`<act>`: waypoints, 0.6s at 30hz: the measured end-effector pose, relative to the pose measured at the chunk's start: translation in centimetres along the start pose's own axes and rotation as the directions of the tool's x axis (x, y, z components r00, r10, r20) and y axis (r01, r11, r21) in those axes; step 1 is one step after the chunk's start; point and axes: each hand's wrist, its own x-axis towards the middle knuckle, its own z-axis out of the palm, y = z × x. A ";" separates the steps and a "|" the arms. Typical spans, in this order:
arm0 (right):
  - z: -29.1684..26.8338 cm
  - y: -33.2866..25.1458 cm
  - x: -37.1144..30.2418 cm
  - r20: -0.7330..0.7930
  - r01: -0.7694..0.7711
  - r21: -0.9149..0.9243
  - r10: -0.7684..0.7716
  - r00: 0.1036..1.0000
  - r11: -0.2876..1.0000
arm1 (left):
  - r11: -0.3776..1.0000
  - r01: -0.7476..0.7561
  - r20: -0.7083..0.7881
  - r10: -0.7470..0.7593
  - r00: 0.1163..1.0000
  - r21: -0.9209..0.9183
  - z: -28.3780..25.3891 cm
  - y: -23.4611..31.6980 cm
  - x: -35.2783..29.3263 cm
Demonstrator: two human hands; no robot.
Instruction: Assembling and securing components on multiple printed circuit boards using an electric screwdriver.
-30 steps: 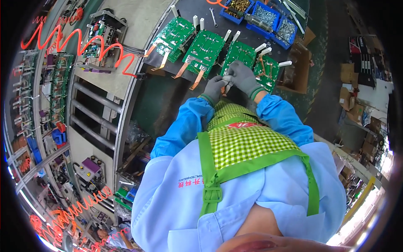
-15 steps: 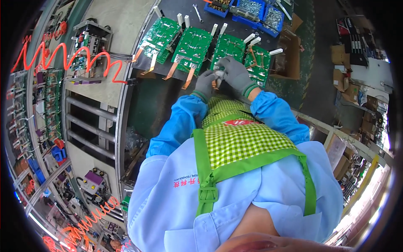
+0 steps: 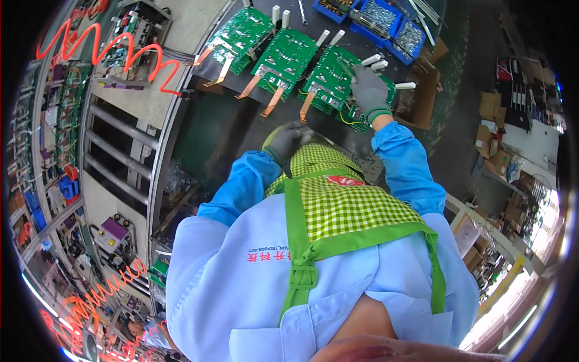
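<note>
Four green circuit boards (image 3: pixel 284 60) line the near edge of the worktop (image 3: pixel 306 30). The right hand (image 3: pixel 370 89) arches over the rightmost two; the left hand (image 3: pixel 287 142) curls by the apron (image 3: pixel 356 214); I cannot tell whether either grips anything. Boards look stiff but fragile: take bare edges.

This place looks like an electronics workshop: green boards (image 3: pixel 283 63) lie in a row on a dark table (image 3: pixel 353 45), near blue bins (image 3: pixel 403 57) of small metal parts (image 3: pixel 380 13). At the left are coiled red hoses (image 3: pixel 169 91) and racks (image 3: pixel 54 221); at the right, cartons (image 3: pixel 490 108). The person (image 3: pixel 217 241) wears an apron (image 3: pixel 344 205).
</note>
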 end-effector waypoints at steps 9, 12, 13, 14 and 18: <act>-5.7 1.6 -1.9 0.269 -0.225 0.808 -0.001 0.963 0.545 | 0.996 0.049 0.194 -0.062 0.979 0.071 4.5 -1.0 1.7; -7.2 2.4 -3.4 0.242 -0.216 0.934 -0.060 0.968 0.283 | 1.000 -0.019 0.165 0.019 0.986 0.001 5.4 -1.6 2.7; -7.5 2.6 -4.1 0.264 -0.247 0.934 -0.032 0.964 0.259 | 0.999 -0.051 0.147 0.051 0.988 -0.004 5.5 -1.9 3.0; -7.6 2.9 -4.7 0.276 -0.258 0.928 -0.031 0.961 0.268 | 0.998 -0.068 0.152 0.070 0.986 -0.019 5.6 -2.3 3.5; -7.4 4.0 -7.3 0.330 -0.329 0.941 0.004 0.944 0.081 | 0.996 -0.079 0.051 0.077 0.996 0.032 5.5 -3.2 5.1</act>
